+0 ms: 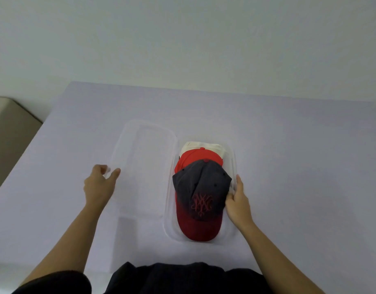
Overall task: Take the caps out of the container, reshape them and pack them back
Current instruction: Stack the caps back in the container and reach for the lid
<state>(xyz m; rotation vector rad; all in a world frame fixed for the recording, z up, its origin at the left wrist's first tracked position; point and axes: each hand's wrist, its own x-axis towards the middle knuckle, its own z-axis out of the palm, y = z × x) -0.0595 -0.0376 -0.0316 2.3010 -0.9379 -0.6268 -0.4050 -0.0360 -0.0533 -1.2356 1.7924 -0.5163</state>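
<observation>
A clear plastic container (234, 164) lies on the table, and its hinged lid (144, 166) is folded flat to the left. Three caps are stacked inside. Nearest me is a grey cap with a red brim (200, 194), behind it a red cap (193, 157), and a white cap (200, 145) at the far end. My right hand (238, 200) grips the container's right wall, thumb along the rim and fingers inside against the grey cap. My left hand (99, 185) rests at the lid's left edge with thumb and fingers apart around that edge.
The table (289, 155) is covered in pale lilac and ends at a white wall behind. A beige piece of furniture (11, 132) stands past the table's left edge. My dark clothing (182, 279) fills the bottom of the view.
</observation>
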